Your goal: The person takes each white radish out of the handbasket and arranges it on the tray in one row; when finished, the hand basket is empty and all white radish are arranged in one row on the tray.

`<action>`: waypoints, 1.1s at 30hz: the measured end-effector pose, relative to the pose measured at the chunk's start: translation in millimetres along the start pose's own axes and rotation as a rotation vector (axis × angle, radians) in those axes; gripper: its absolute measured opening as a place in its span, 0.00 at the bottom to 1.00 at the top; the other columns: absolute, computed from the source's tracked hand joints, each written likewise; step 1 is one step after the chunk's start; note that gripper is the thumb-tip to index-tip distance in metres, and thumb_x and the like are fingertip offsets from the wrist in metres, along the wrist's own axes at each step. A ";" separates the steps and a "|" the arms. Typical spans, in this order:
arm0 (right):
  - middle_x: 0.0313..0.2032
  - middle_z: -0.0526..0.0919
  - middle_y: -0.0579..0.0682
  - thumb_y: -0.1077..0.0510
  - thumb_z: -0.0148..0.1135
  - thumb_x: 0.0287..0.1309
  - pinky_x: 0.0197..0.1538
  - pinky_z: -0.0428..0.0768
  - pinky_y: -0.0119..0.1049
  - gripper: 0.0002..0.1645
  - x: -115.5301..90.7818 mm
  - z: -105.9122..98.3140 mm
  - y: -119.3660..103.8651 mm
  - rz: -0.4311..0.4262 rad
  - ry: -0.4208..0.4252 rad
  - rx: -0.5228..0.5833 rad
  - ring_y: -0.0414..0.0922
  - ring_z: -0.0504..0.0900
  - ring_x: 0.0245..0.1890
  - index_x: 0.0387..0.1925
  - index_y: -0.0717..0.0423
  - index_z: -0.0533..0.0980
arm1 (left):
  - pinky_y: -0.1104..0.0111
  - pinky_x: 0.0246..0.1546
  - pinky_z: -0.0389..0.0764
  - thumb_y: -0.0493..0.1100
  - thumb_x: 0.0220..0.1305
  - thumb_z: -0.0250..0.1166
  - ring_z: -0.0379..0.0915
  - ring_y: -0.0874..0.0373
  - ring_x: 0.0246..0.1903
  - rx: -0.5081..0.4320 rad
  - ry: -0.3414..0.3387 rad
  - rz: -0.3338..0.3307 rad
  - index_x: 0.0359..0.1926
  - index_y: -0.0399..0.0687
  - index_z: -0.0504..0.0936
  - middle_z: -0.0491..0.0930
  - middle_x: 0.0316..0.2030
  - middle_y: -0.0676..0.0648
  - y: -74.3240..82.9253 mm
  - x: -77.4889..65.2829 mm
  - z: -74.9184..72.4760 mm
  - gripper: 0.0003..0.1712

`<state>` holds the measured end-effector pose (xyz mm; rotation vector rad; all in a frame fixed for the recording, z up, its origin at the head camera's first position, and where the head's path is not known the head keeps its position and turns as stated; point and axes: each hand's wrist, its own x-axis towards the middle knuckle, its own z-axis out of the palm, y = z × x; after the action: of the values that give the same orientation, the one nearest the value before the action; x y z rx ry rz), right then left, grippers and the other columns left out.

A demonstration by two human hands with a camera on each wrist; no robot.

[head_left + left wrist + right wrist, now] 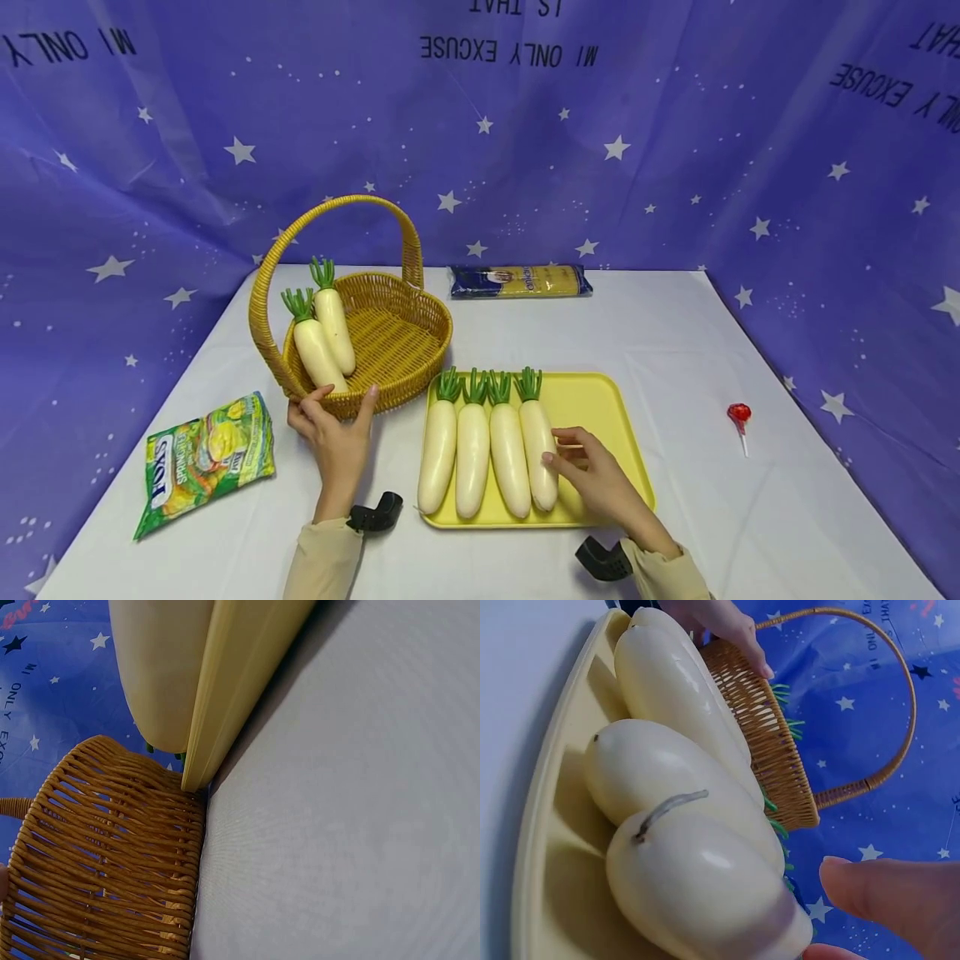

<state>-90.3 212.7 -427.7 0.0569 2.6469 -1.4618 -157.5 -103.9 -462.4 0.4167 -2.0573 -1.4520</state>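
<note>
My left hand (pixel 337 437) grips the near edge of a woven basket (pixel 408 379), its thumb upright against the wicker. Inside the basket two white radishes (pixel 318 354) with green tops lean on the left side. Four more lie side by side on a yellow tray (pixel 592 408), tops pointing away. At the rightmost radish (pixel 537 442) is my right hand (pixel 600 479), its thumb over the radish and its fingers along the right side. From the right wrist, a gap shows between that thumb and the radish (pixel 705 885).
A green snack bag (pixel 210 458) lies left of the basket. At the back of the white table (pixel 645 325) is a blue and yellow pasta packet (pixel 521 282). A red lollipop (pixel 739 414) lies at the right. Starry blue cloth (pixel 525 167) surrounds the table.
</note>
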 end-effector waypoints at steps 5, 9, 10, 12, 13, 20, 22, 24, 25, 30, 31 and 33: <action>0.49 0.76 0.50 0.47 0.61 0.54 0.50 0.74 0.41 0.23 3.6 -1.2 -4.4 -0.031 0.047 0.024 0.46 0.76 0.47 0.50 0.53 0.72 | 0.50 0.61 0.51 0.57 0.45 0.70 0.40 0.45 0.64 0.002 -0.005 -0.008 0.51 0.46 0.62 0.40 0.61 0.37 0.3 0.2 0.3 0.38; 0.49 0.77 0.49 0.46 0.59 0.55 0.52 0.73 0.42 0.24 9.3 -2.4 -13.1 -0.078 0.097 0.056 0.45 0.76 0.48 0.50 0.53 0.72 | 0.50 0.61 0.51 0.57 0.45 0.70 0.40 0.45 0.64 -0.003 -0.007 -0.004 0.51 0.46 0.62 0.40 0.61 0.37 0.4 0.4 0.1 0.38; 0.49 0.77 0.50 0.46 0.59 0.55 0.52 0.73 0.43 0.24 10.9 -2.3 -16.0 -0.095 0.106 0.063 0.45 0.76 0.47 0.50 0.54 0.72 | 0.50 0.61 0.51 0.57 0.46 0.70 0.40 0.45 0.64 -0.004 -0.007 -0.002 0.51 0.46 0.62 0.40 0.61 0.37 0.4 0.6 0.1 0.38; 0.49 0.77 0.51 0.47 0.58 0.56 0.52 0.73 0.43 0.23 14.5 -1.4 -21.8 -0.129 0.113 0.080 0.45 0.76 0.47 0.50 0.53 0.72 | 0.50 0.61 0.51 0.57 0.46 0.70 0.40 0.45 0.64 -0.007 -0.004 0.003 0.51 0.46 0.62 0.40 0.61 0.37 0.6 1.0 0.0 0.38; 0.49 0.77 0.51 0.47 0.58 0.56 0.52 0.72 0.44 0.22 16.4 -0.5 -24.7 -0.142 0.113 0.089 0.45 0.76 0.48 0.50 0.53 0.72 | 0.50 0.61 0.51 0.57 0.46 0.70 0.40 0.45 0.64 -0.007 -0.003 0.005 0.51 0.46 0.62 0.40 0.61 0.37 0.7 1.2 0.0 0.38; 0.48 0.77 0.52 0.50 0.58 0.57 0.52 0.72 0.42 0.19 26.9 10.6 -43.9 -0.181 0.095 0.141 0.44 0.76 0.48 0.49 0.50 0.72 | 0.50 0.61 0.51 0.56 0.46 0.70 0.40 0.44 0.64 0.002 0.003 0.007 0.51 0.45 0.62 0.41 0.60 0.36 0.3 -0.4 0.3 0.37; 0.48 0.77 0.52 0.50 0.58 0.57 0.52 0.72 0.41 0.19 29.6 14.8 -49.0 -0.183 0.090 0.148 0.44 0.76 0.48 0.50 0.50 0.72 | 0.51 0.61 0.51 0.56 0.45 0.70 0.40 0.44 0.64 0.003 0.005 0.006 0.51 0.45 0.62 0.41 0.60 0.36 0.0 -0.8 0.4 0.37; 0.49 0.77 0.53 0.51 0.58 0.57 0.52 0.72 0.41 0.19 32.4 19.0 -53.6 -0.190 0.081 0.158 0.44 0.76 0.48 0.51 0.49 0.71 | 0.51 0.61 0.51 0.56 0.46 0.70 0.40 0.44 0.64 0.003 0.006 0.002 0.51 0.45 0.62 0.41 0.61 0.37 -0.4 -1.1 0.3 0.37; 0.49 0.77 0.53 0.51 0.58 0.57 0.52 0.72 0.41 0.19 33.6 21.0 -55.4 -0.195 0.078 0.159 0.44 0.76 0.48 0.51 0.49 0.71 | 0.50 0.61 0.51 0.56 0.45 0.70 0.40 0.44 0.64 0.003 0.007 0.002 0.51 0.45 0.62 0.41 0.61 0.37 -0.5 -1.2 0.4 0.37; 0.47 0.77 0.51 0.52 0.59 0.57 0.50 0.73 0.41 0.19 38.0 28.7 -61.4 -0.216 0.067 0.160 0.43 0.76 0.46 0.50 0.50 0.72 | 0.51 0.61 0.51 0.57 0.45 0.70 0.40 0.45 0.64 0.006 0.004 0.004 0.51 0.46 0.62 0.41 0.60 0.37 -0.7 -0.8 0.6 0.38; 0.46 0.77 0.51 0.52 0.59 0.57 0.50 0.73 0.40 0.19 38.4 29.8 -62.1 -0.218 0.065 0.159 0.43 0.76 0.46 0.50 0.50 0.72 | 0.51 0.61 0.51 0.57 0.45 0.70 0.40 0.45 0.64 0.006 0.004 0.005 0.50 0.46 0.62 0.41 0.60 0.37 -0.4 -0.8 0.6 0.38; 0.46 0.78 0.51 0.51 0.59 0.57 0.50 0.73 0.41 0.19 38.9 31.2 -64.4 -0.226 0.062 0.157 0.43 0.76 0.46 0.50 0.50 0.72 | 0.51 0.61 0.51 0.57 0.46 0.70 0.40 0.45 0.64 0.006 0.002 0.007 0.51 0.46 0.62 0.41 0.60 0.37 0.2 -0.7 0.5 0.38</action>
<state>-132.0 151.1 -394.7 -0.1921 2.6531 -1.7620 -157.3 -103.0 -462.5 0.4130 -2.0597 -1.4411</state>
